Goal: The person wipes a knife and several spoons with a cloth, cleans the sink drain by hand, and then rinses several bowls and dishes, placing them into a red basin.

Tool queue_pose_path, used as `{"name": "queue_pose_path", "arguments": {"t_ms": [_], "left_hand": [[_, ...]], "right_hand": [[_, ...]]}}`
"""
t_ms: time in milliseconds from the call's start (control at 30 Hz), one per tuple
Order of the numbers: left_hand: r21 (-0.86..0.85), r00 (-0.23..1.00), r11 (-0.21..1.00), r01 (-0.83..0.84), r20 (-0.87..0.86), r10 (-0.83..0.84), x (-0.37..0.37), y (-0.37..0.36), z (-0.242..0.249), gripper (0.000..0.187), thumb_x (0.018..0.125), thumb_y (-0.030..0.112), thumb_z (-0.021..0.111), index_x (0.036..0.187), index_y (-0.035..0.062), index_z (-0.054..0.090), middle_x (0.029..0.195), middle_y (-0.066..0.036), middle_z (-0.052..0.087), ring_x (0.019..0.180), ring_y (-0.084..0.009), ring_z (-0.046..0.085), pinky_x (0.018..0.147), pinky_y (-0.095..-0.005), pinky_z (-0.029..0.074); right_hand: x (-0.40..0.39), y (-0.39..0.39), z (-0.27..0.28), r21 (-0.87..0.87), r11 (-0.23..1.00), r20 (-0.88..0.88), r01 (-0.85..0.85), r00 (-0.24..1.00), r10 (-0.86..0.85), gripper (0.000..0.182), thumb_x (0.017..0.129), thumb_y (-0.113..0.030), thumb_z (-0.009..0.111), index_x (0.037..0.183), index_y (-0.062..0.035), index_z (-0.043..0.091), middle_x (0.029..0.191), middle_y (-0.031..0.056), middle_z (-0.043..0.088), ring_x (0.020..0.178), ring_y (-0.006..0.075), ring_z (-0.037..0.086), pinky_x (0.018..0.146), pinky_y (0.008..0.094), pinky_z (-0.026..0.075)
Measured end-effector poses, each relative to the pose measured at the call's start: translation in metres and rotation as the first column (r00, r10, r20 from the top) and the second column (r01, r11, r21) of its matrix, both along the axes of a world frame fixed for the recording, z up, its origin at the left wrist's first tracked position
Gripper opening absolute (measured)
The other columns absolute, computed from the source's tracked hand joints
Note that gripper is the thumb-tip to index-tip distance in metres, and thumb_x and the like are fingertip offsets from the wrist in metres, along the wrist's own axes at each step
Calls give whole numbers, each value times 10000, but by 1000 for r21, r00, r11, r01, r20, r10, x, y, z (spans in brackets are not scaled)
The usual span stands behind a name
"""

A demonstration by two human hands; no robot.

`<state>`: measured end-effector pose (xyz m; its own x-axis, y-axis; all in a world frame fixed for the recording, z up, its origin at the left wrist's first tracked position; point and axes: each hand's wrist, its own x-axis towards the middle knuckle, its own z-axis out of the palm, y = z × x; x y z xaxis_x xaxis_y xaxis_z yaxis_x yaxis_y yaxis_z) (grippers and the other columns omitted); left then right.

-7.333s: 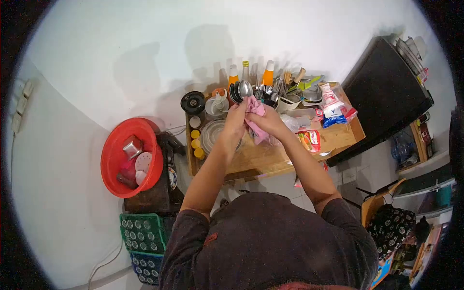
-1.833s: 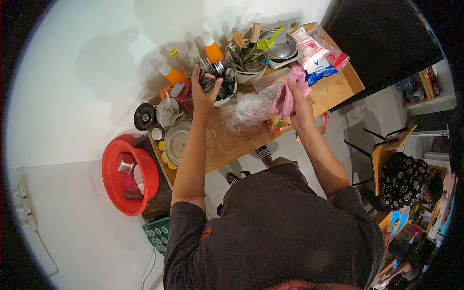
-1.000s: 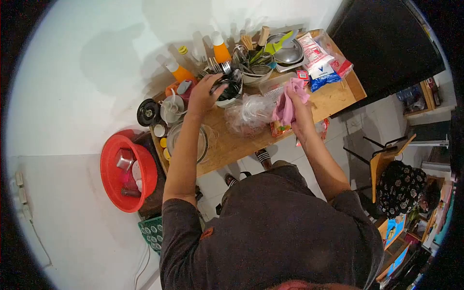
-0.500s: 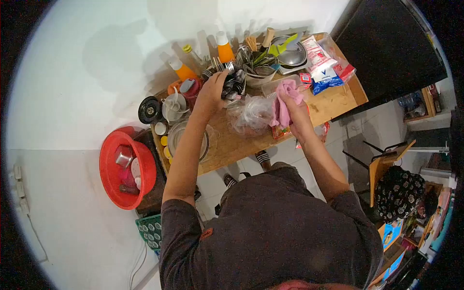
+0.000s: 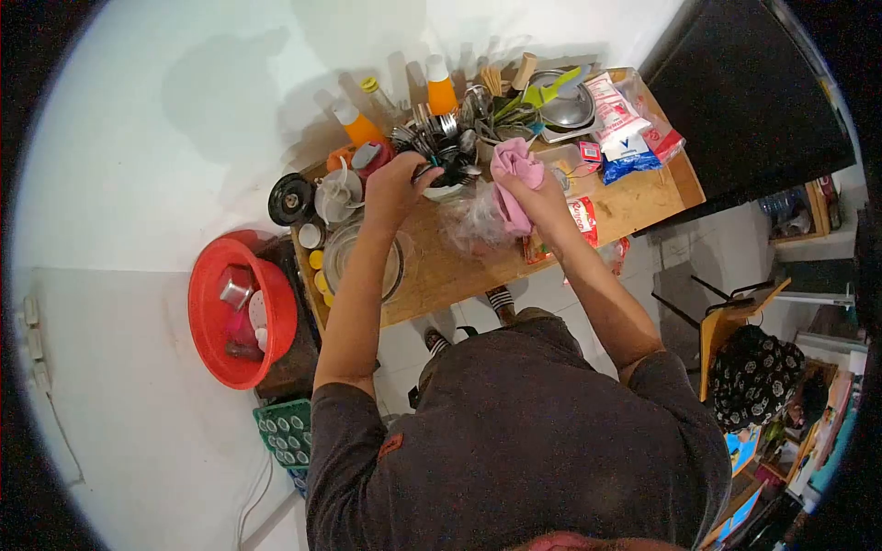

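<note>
The wooden tabletop (image 5: 634, 197) stood against the white wall, crowded along its far edge; the round red plastic basin (image 5: 241, 312) sat off its left end, lower down, as in the earlier frames. On the tabletop, near the left end, lay a clear glass bowl (image 5: 363, 266), and right of it a crumpled clear plastic bag (image 5: 469, 220), partly covered by the cloth. The crumpled pink cloth (image 5: 511, 179) was held bunched in the right hand (image 5: 537, 197), fingers clenched around it. A second before, that hand held the cloth further right, near the packets; it had since come left and now sat just beside the white cutlery holder (image 5: 446, 165) packed with metal spoons and forks. The left hand (image 5: 395, 184) was at the near left rim of that holder, fingers curled among the handles; whether they gripped a single piece could not be told at this resolution. It had been at the holder through the last two seconds, shifting only slightly. Judgement: with cloth and cutlery brought together again, another piece appeared about to be wiped, matching the oldest frame, where both hands worked the cloth around a spoon. Behind the holder stood two orange bottles with white caps (image 5: 441, 92); a small red-and-white packet (image 5: 582, 217) lay just right of the right hand.
</note>
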<state>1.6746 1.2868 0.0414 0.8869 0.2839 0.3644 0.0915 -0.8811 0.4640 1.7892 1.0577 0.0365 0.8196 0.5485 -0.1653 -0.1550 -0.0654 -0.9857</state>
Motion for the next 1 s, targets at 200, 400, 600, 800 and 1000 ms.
{"name": "queue_pose_path", "arguments": {"t_ms": [200,400,600,800,1000], "left_hand": [[-79,996,995,55,-67,-61,-11,-13,17,251,863,200,711,1066,72,636,987,-138,677,929,-333,664,787,-384,527],[-124,997,992,-38,61,46,-24,-21,11,314,862,13,617,1171,65,604,1052,-151,620,957,-359,609,809,-418,502],[21,989,999,-44,144,41,-16,-30,-4,359,875,-4,594,1227,64,603,998,-176,630,960,-362,598,838,-432,471],[58,993,998,10,114,-17,-15,-41,7,264,894,52,600,1157,32,612,1031,-191,636,941,-364,604,769,-430,461],[1,975,1000,21,222,-21,10,-43,10,226,908,113,595,1114,22,622,997,-156,632,930,-350,614,814,-436,483]], "right_hand": [[6,6,-15,56,998,-16,-15,1000,16,454,828,-337,778,1117,-26,616,1023,47,673,878,111,617,771,279,502],[2,1,-3,43,999,-24,-3,1000,5,429,824,-336,779,1089,-35,626,990,35,674,854,101,617,741,268,502],[1,4,-7,77,997,3,16,1000,-17,413,827,-328,780,1085,-40,633,981,23,675,851,99,617,748,264,501],[1,1,-3,79,997,52,1,999,-5,435,820,-318,786,1107,-32,627,991,33,682,870,122,627,782,289,504],[12,17,2,-160,987,431,11,901,60,528,753,-344,814,1089,-2,594,974,149,687,896,269,663,794,368,513]]}}
